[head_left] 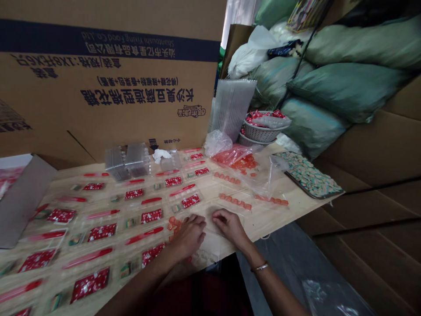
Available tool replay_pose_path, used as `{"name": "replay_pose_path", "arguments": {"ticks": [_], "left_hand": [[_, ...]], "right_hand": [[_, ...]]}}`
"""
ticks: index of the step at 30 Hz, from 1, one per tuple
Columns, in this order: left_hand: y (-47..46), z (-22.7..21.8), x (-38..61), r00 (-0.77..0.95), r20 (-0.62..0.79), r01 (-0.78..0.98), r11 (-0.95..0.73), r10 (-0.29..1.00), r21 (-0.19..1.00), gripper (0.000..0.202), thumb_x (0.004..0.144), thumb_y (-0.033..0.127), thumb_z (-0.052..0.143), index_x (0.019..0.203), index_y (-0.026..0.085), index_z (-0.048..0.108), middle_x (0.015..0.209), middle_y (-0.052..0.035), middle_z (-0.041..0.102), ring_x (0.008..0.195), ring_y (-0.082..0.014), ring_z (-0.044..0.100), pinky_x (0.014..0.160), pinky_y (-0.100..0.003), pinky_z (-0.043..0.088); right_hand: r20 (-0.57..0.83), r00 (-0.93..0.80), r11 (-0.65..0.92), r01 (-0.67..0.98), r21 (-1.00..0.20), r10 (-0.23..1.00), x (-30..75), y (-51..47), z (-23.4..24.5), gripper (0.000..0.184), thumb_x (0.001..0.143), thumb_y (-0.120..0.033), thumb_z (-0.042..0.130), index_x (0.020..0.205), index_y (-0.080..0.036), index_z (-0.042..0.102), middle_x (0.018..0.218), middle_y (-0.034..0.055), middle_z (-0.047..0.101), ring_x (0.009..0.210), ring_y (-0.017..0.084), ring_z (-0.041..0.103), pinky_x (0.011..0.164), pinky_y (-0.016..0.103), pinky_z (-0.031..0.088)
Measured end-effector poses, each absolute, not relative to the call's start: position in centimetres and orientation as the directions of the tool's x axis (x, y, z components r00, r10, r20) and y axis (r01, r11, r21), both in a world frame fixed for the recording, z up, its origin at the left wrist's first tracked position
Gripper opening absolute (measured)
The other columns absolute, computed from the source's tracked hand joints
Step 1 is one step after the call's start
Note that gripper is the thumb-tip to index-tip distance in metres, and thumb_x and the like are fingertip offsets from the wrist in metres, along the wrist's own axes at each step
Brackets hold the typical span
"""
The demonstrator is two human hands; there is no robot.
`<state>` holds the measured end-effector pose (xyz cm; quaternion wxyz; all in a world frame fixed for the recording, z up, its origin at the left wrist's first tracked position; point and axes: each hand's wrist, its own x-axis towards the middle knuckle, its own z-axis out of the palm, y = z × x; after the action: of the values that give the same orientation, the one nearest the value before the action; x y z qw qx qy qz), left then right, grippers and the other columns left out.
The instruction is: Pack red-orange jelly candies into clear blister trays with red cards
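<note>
My left hand (190, 234) rests low over the table's front part, its fingers curled together and their tips hidden. Small orange wrapped pieces (173, 224) lie right beside it. Across a narrow gap is my right hand (230, 226), thumb and forefinger pinched; whatever is between them is too small to make out. A clear plastic tray (210, 245) seems to lie under the hands, hard to see against the wood. Just beyond them, rows of orange pieces (235, 202) sit in clear trays. To the left, many trays hold red dotted packets (190, 200) and red tubes (182, 190).
An open bag of orange pieces (238, 160) lies behind the rows. At right is a dark tray of pale green pieces (309, 173). Stacked clear trays (126, 162) and a large carton (108, 96) stand behind; grey baskets (263, 131) hold red packets. A box (26, 202) is at left.
</note>
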<state>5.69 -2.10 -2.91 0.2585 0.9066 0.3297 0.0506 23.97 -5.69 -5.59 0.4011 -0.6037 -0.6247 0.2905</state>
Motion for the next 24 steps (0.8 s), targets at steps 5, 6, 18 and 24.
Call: {"name": "replay_pose_path", "arguments": {"ticks": [5,6,18,24], "left_hand": [[-1.9,-3.2,5.4,0.783,-0.065,0.555,-0.646,0.619,0.524,0.029,0.079,0.012,0.052,0.106,0.016,0.062,0.12,-0.0102,0.058,0.114,-0.0258,0.046,0.098,-0.041,0.038],[-2.0,-3.3,5.4,0.783,-0.06,0.552,-0.646,0.62,0.527,0.029,0.079,0.012,0.052,0.106,0.017,0.062,0.12,-0.0102,0.058,0.113,-0.0258,0.046,0.098,-0.041,0.038],[-0.1,-1.1,2.5,0.646,0.087,0.545,-0.538,0.758,0.643,0.026,0.079,0.014,0.051,0.1,0.021,0.065,0.106,-0.0079,0.065,0.101,-0.0235,0.055,0.094,-0.039,0.041],[-0.1,1.0,-1.3,0.529,-0.026,0.712,-0.427,0.848,0.557,0.022,0.078,0.01,0.048,0.079,0.02,0.067,0.082,-0.0066,0.067,0.084,-0.0219,0.058,0.08,-0.034,0.043]], "right_hand": [[0.247,-0.078,0.246,0.571,-0.783,0.966,23.8,-5.5,-5.4,0.015,0.085,-0.016,0.05,0.081,-0.019,0.064,0.08,0.0034,0.064,0.076,0.017,0.059,0.07,0.028,0.045],[0.256,-0.099,0.264,0.593,-0.76,0.961,23.7,-5.4,-5.3,0.016,0.086,-0.015,0.049,0.081,-0.02,0.064,0.081,0.0037,0.064,0.078,0.017,0.058,0.071,0.028,0.046],[0.197,-0.215,0.28,0.866,-0.415,0.957,22.6,-5.1,-4.7,0.022,0.086,-0.011,0.046,0.075,-0.02,0.062,0.074,0.0052,0.064,0.074,0.021,0.058,0.068,0.033,0.046],[0.311,-0.155,0.312,0.77,-0.557,0.938,22.0,-6.5,-3.8,0.024,0.084,-0.013,0.049,0.104,-0.02,0.061,0.103,0.0089,0.064,0.095,0.024,0.057,0.083,0.038,0.046]]}}
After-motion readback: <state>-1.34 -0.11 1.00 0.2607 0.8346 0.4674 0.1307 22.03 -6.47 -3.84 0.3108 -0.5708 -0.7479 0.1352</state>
